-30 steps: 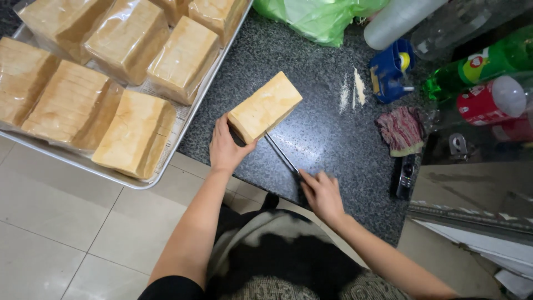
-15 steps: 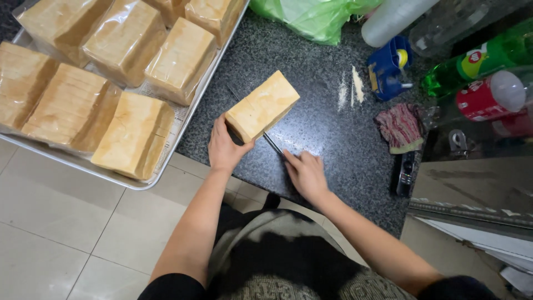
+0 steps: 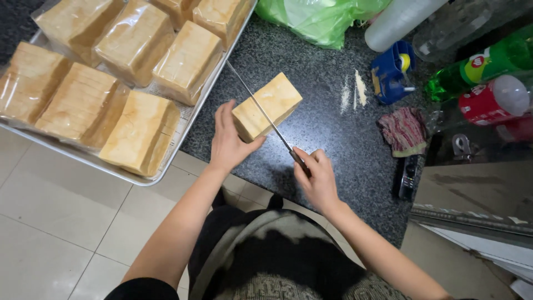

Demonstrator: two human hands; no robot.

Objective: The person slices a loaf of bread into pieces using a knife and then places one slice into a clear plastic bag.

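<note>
A: Starting nearest us, what are the hands doing?

B: The right hand (image 3: 317, 176) is gripping the handle of a long knife (image 3: 261, 108), fingers clamped around it. The left hand (image 3: 229, 139) is bracing the near end of the loaf (image 3: 267, 105), fingers together along its left side and thumb spread across the end face.

A: Where is the loaf lying?

B: It is resting on the dark speckled tabletop (image 3: 327, 139), just right of the tray, with the blade lying across its top near the left hand.

A: How is it likely to handle?

B: In my judgement it is light and soft, compressing easily. It is best held by the sides close to the cut, with light pressure, fingers staying clear of the blade.

A: And the packaging further off?

B: On the left, the metal tray (image 3: 183, 136) is carrying square wrapped loaves (image 3: 133, 41) in clear film. Right of the loaf, a striped cloth (image 3: 403, 130) is lying beside a blue tape dispenser (image 3: 391, 72). At the far right, a green bottle (image 3: 488, 61) with a round label is lying above a red bottle (image 3: 494, 100) with a white cap. At the far edge, a green plastic bag (image 3: 316, 16) is sitting bunched.
</note>
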